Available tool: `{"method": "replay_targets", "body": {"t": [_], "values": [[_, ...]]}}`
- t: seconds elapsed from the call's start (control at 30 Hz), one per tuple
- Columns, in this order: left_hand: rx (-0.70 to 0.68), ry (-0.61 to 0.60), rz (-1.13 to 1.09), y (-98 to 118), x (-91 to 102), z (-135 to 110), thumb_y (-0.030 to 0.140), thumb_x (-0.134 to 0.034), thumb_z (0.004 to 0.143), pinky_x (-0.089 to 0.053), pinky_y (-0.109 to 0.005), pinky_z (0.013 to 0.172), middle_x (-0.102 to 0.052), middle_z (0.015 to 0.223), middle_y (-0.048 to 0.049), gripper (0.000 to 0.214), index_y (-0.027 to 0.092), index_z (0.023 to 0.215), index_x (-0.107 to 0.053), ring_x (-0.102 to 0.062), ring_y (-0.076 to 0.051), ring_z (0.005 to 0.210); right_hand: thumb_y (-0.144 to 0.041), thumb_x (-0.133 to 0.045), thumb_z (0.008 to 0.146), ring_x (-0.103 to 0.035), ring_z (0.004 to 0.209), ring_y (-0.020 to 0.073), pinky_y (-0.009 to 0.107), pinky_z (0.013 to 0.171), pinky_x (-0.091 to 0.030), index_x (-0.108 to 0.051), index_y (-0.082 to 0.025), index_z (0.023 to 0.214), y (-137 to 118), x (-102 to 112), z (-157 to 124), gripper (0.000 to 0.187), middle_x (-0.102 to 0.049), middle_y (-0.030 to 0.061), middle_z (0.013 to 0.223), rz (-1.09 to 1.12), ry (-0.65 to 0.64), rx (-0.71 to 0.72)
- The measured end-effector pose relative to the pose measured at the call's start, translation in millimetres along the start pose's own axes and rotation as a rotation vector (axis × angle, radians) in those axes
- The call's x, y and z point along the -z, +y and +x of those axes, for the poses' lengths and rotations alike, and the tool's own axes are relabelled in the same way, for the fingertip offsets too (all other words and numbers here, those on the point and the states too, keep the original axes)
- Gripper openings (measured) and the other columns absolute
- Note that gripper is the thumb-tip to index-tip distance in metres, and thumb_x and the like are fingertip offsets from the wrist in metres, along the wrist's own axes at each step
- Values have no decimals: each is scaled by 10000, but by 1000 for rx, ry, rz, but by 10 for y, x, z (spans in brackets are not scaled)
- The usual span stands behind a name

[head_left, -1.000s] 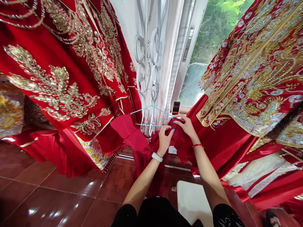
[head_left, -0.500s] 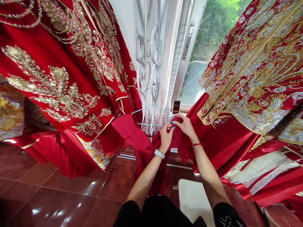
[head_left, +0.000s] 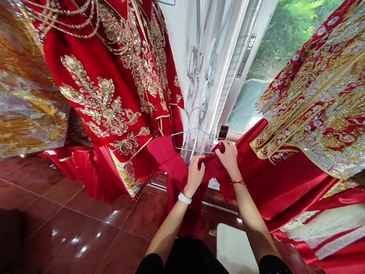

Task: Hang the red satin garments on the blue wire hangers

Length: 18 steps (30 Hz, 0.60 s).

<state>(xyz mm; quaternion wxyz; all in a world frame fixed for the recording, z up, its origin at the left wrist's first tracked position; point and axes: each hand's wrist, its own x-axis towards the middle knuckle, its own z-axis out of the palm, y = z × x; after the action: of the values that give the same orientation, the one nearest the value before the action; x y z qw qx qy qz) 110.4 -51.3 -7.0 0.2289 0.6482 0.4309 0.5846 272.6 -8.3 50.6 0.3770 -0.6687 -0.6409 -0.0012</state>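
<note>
Both my hands work at the collar of a red satin garment (head_left: 176,163), just below a light blue wire hanger (head_left: 194,139). My left hand (head_left: 194,176), with a white wristband, pinches the cloth. My right hand (head_left: 228,158), with a red string on its wrist, grips a fold close to the hanger's right arm. Between my fingertips a small teal point shows. The hanger's middle is hidden behind the red cloth at its lower edge, and its hook rises against a white sheer curtain (head_left: 209,87).
Red gowns with gold beaded embroidery (head_left: 105,102) (head_left: 316,114) hang on both sides. A black object (head_left: 223,132) stands on the windowsill behind my hands. Below lie glossy red-brown floor tiles (head_left: 68,232) and a white mat (head_left: 235,249). Greenery shows through the window (head_left: 251,106).
The whole scene has shifted right in view as my head turned. My hands stay on the red cloth, with my right hand lower and my fingers drawn closer together.
</note>
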Motion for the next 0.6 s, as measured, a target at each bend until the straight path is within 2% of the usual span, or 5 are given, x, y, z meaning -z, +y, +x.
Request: {"method": "replay_targets", "body": {"t": [0.2, 0.3, 0.43, 0.53, 0.6], "values": [[20, 422, 486, -4, 891, 392, 222, -577, 841, -324, -519, 1188, -558, 1349, -180, 452, 163, 1288, -545, -447, -325, 1368, -289, -490, 910, -342, 1411, 408, 697, 1102, -278, -494, -144, 1400, -213, -212, -145, 511, -465, 240, 1487, -204, 101, -73], [141, 335, 680, -45, 1108, 698, 340, -648, 812, -231, -609, 1216, -454, 1499, -232, 639, 128, 1391, -478, -343, -413, 1459, -228, -414, 934, -389, 1386, 371, 670, 1116, -282, -548, -158, 1342, -208, -260, -121, 436, -523, 217, 1433, -198, 137, -73], [258, 184, 785, -83, 1152, 932, 345, -626, 833, -228, -653, 1199, -481, 1483, -265, 592, 93, 1359, -524, -342, -465, 1464, -185, -387, 929, -489, 1281, 328, 566, 1102, -340, -604, -162, 1278, -168, -293, -96, 412, -589, 197, 1332, -184, 189, -42], [263, 180, 663, 69, 1174, 861, 307, -623, 841, -241, -667, 1197, -441, 1526, -262, 595, 107, 1389, -502, -307, -443, 1495, -171, -399, 919, -515, 1233, 313, 495, 1060, -378, -611, -151, 1280, -145, -297, -108, 419, -603, 200, 1299, -183, 197, -18], [144, 172, 503, 356, 1209, 677, 281, -576, 884, -268, -653, 1200, -467, 1526, -215, 547, 162, 1410, -487, -340, -380, 1495, -163, -408, 911, -521, 1219, 312, 488, 1046, -380, -613, -157, 1283, -136, -285, -116, 425, -605, 198, 1303, -185, 188, -15]]}}
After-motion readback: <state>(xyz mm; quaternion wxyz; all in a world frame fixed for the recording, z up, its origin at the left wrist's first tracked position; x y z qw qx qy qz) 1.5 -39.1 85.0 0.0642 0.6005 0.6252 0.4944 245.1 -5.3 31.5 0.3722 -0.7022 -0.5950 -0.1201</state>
